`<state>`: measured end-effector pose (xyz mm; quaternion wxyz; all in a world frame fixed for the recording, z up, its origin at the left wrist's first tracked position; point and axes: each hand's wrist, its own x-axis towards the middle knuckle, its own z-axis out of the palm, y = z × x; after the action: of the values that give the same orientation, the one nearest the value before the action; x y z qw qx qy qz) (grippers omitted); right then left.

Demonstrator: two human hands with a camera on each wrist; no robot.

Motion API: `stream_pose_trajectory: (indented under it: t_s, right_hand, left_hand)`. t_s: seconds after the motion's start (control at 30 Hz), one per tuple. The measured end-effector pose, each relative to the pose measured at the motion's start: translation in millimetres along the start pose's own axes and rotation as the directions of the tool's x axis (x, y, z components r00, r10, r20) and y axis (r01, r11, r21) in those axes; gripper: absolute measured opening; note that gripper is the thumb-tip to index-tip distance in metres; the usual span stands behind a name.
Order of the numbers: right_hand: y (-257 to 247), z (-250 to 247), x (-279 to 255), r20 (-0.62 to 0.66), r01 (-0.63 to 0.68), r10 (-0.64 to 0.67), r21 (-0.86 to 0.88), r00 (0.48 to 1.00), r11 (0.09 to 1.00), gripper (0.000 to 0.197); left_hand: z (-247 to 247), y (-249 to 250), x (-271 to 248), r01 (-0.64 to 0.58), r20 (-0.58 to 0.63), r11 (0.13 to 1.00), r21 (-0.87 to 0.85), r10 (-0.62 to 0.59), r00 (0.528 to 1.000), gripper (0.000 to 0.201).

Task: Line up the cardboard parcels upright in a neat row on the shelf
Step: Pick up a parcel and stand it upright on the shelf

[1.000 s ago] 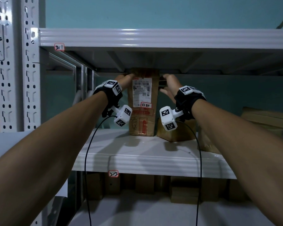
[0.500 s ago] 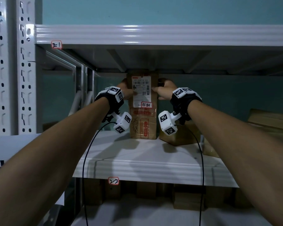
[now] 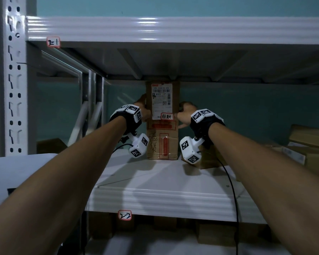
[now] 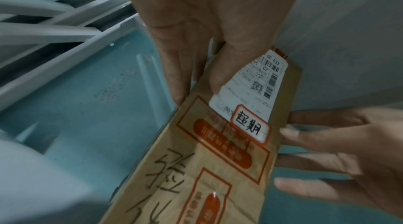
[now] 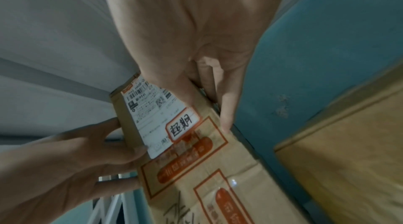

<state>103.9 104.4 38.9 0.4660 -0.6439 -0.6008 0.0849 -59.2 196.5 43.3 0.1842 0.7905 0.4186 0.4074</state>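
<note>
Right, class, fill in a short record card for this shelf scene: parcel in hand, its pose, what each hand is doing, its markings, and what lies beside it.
Parcel in hand: tall cardboard parcel
Pose: upright on the white shelf, its top close under the shelf above
Left hand: grips the parcel's left edge, thumb on the front
Right hand: grips the parcel's right edge
Markings: white shipping label with barcode, small handwritten sticker, orange print below
Beside it: flat cardboard parcels stacked to the right
</note>
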Motion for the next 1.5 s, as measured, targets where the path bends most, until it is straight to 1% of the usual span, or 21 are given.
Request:
stream_pose_trajectory:
  t_s: [0.07,0.13,0.27,0.37,0.4,0.47,0.53,0.6,0.67,0.73,0.83,0.9,0.93,1.03,1.13,1.2,1.23,1.33,1.4,1.47,1.5]
  right_hand:
    - [7.6,5.0,5.5,0.026,-0.022,0.021,0.024,0.999,0.999,0.043]
    - [13.0,9.7,10.4,0.042,-0.038,0.038,-0.005,0.998,0.999,0.047]
    - [21.2,17.5,21.3,0.042,-0.041,0.047,-0.13,0.998,0.991,0.05]
    - [27.3,21.5,29.5,0.039,-0.012,0.023,-0.242,0.999,0.97,0.072]
    - [28.9,21.8,32.3,0.042,-0.007,0.018,-0.259,0.999,0.966,0.08]
    - [29.5,21.9,35.2,0.065,-0.022,0.039,-0.245,0.997,0.969,0.087]
    - [29.7,22.2,36.0,0.072,-0.025,0.043,-0.234,0.996,0.972,0.087]
    - [32.1,23.1,37.7,0.057,-0.011,0.025,-0.229,0.998,0.973,0.081]
    - [37.0,24.7,40.3,0.03,-0.001,0.007,-0.2,1.0,0.98,0.073]
    - [39.7,25.9,40.1,0.031,-0.003,0.009,-0.182,0.999,0.983,0.07]
    - [36.8,27.0,38.1,0.046,0.012,0.0,-0.263,0.999,0.965,0.079]
    - [34.7,26.2,38.4,0.067,0.026,-0.002,-0.356,0.998,0.934,0.088]
    - [33.8,26.2,38.3,0.073,0.03,-0.003,-0.378,0.997,0.925,0.089]
    - [30.7,26.9,37.9,0.091,0.04,-0.005,-0.389,0.996,0.921,0.076]
    - [29.3,30.7,40.0,0.117,0.018,0.029,-0.383,0.993,0.924,0.056]
    - [29.4,34.1,43.0,0.123,0.014,0.033,-0.361,0.992,0.933,0.051]
    - [29.7,35.7,45.0,0.124,0.016,0.031,-0.358,0.992,0.933,0.05]
    - [28.3,38.4,46.4,0.121,0.009,0.037,-0.363,0.992,0.932,0.05]
    - [26.6,39.9,46.6,0.119,0.0,0.046,-0.36,0.992,0.933,0.049]
    - [24.7,40.9,46.8,0.13,-0.004,0.056,-0.369,0.99,0.929,0.052]
    - [24.6,41.0,47.6,0.135,-0.006,0.061,-0.372,0.989,0.928,0.057]
  left_hand:
    - [4.8,-5.2,2.3,0.006,0.022,1.0,-0.002,-0.006,1.0,0.081]
    - [9.9,-10.6,4.5,0.025,0.043,1.0,-0.015,-0.025,0.999,0.089]
    - [16.2,-11.9,-4.1,0.017,0.058,0.998,-0.056,-0.013,0.998,0.098]
    - [20.3,-16.9,-1.8,0.004,0.065,1.0,-0.03,-0.002,0.998,0.103]
    - [20.6,-17.4,-0.6,0.001,0.065,1.0,-0.001,0.0,0.998,0.104]
    - [23.1,-22.1,8.4,0.003,0.056,0.998,0.062,-0.006,0.998,0.107]
    - [24.1,-24.3,12.9,0.001,0.04,0.995,0.097,-0.005,0.999,0.108]
    - [24.6,-25.7,14.3,-0.013,0.033,0.994,0.11,0.01,0.999,0.107]
    - [25.2,-27.9,18.0,-0.017,0.052,0.995,0.096,0.012,0.999,0.104]
    - [27.0,-29.8,23.4,-0.001,0.053,0.993,0.116,-0.005,0.999,0.103]
    - [29.9,-29.2,26.5,0.007,0.022,0.987,0.162,-0.01,1.0,0.099]
    - [30.7,-29.0,27.9,0.005,0.032,0.986,0.168,-0.011,0.999,0.094]
    - [31.4,-30.6,31.1,0.007,0.037,0.987,0.163,-0.013,0.999,0.091]
    - [31.0,-30.5,33.8,0.023,0.034,0.992,0.128,-0.028,0.999,0.087]
    - [28.9,-32.6,33.8,0.061,0.032,0.987,0.151,-0.066,0.997,0.102]
    - [28.7,-37.8,40.2,0.06,0.05,0.986,0.156,-0.068,0.996,0.107]
    - [28.0,-39.5,42.2,0.067,0.05,0.987,0.148,-0.075,0.996,0.105]
    - [28.7,-55.2,63.4,0.138,0.041,0.983,0.121,-0.143,0.989,0.084]
    - [30.3,-65.2,77.2,0.139,0.044,0.981,0.138,-0.146,0.988,0.095]
    - [33.0,-76.8,90.2,0.129,0.017,0.978,0.165,-0.134,0.991,0.107]
    - [33.0,-72.9,86.3,0.12,0.034,0.98,0.158,-0.126,0.991,0.102]
